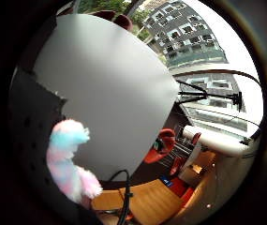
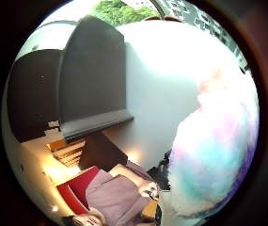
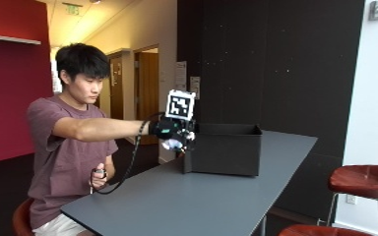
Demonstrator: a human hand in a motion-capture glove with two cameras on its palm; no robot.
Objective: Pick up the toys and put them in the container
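Observation:
My gloved right hand is raised above the table, just beside the near left corner of the black container. It grips a fluffy pastel plush toy in pink, blue and white, which hangs below the fingers. The same toy fills one side of the thumb side palm view and shows as a pink and blue tuft in the little finger side palm view. The container is an open-topped black box standing on the grey table; its inside is hidden.
The person sits at the table's left end, the bare left hand held low beside the table edge. Red stools stand to the right of the table. A dark wall rises behind the container.

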